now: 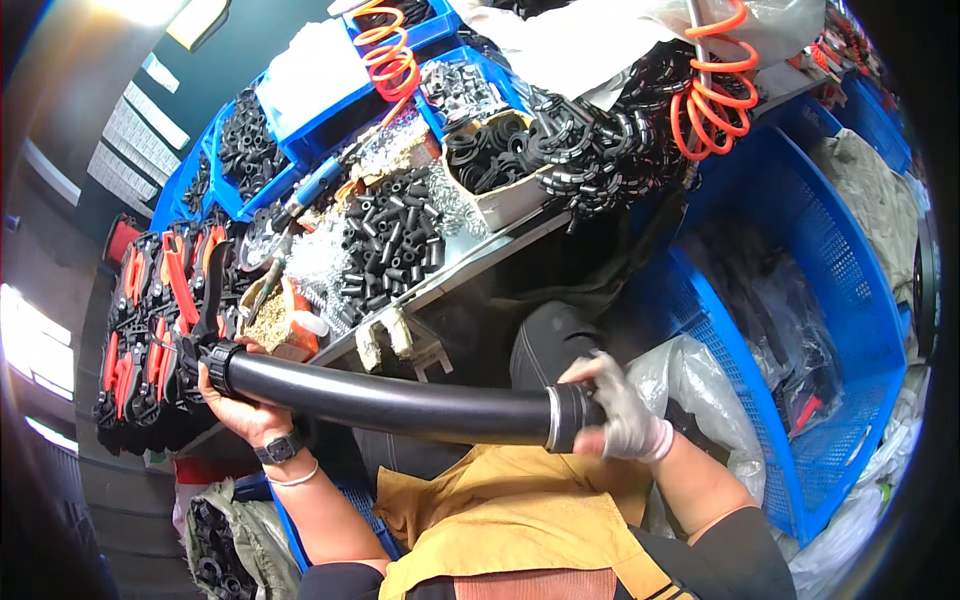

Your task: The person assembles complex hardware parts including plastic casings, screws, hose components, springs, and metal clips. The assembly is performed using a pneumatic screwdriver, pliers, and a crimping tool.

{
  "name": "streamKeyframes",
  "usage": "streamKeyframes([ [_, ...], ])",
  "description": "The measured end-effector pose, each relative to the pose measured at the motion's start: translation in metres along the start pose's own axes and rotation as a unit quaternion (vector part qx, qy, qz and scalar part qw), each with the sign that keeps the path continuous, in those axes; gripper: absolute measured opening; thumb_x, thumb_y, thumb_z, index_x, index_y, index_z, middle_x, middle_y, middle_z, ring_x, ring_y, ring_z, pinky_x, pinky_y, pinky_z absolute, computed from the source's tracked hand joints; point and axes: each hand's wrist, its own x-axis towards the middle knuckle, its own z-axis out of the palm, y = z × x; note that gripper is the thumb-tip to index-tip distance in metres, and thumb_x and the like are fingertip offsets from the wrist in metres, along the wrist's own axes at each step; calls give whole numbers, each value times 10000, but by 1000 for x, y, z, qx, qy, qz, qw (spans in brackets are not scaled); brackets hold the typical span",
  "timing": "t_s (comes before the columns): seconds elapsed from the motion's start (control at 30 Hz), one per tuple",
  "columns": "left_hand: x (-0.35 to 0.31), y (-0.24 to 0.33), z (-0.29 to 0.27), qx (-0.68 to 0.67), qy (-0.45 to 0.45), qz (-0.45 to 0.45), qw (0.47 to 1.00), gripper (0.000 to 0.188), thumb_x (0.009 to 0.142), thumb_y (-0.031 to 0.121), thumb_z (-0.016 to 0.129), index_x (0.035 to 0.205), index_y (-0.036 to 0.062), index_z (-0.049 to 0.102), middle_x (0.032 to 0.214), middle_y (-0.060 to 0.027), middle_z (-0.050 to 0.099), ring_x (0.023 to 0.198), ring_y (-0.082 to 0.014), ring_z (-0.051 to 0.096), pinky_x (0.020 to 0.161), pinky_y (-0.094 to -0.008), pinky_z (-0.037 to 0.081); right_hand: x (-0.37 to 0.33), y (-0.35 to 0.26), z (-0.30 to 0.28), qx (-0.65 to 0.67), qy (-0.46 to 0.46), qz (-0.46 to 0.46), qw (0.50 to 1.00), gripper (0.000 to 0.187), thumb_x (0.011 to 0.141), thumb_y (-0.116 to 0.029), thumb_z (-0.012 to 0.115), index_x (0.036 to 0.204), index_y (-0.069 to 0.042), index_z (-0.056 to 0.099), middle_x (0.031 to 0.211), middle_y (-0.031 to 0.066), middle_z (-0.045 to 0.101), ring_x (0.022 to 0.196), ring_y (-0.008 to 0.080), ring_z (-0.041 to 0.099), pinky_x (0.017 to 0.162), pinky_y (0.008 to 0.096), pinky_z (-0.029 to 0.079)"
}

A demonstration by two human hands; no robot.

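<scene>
A thick black tube point(400, 400), slightly curved and glossy, lies across in front of my body. My left hand point(240, 402) is bare and closed around its left end, by a ribbed black collar point(217, 368). A black lever-like part point(212, 290) rises beyond that collar; whether it is joined to the tube I cannot tell. At the other end, my right hand point(622, 412), in a pale glove, grips the black end piece point(572, 418) with thumb and fingers on opposite sides. A silver ring point(553, 419) circles the tube just left of these fingers.
Black sleeves point(390, 240) are heaped on the bench beside a box of black rings point(490, 150). Red-and-black handled parts point(160, 330) hang at left. Orange coiled hoses point(385, 50) dangle above. Blue crates point(800, 240) stand at right, near clear plastic bags point(700, 400).
</scene>
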Motion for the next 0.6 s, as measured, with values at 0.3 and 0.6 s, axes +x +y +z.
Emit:
streamKeyframes([
  [0.3, 4, -5, 28, 68, 108, 26, 991, 408, 894, 407, 659, 1061, 35, 633, 896, -141, 702, 800, -285, 695, 777, -415, 597, 40, 9, 23, -343, 113, -456, 813, 603, 922, -514, 643, 1334, -100, 492, 1334, 200, 453, 1172, 448, 537, 949, 504, 510],
  [0.6, -6, -2, 89, 114, -219, 86, 965, 625, 914, 430, 599, 1314, -36, 485, 1135, -204, 643, 995, -315, 662, 879, -459, 560, 66, 54, 102, 334, 178, 309, 873, 257, 1035, -322, 463, 1020, -113, 613, 1020, 61, 641, 994, 161, 600, 854, 306, 475],
])
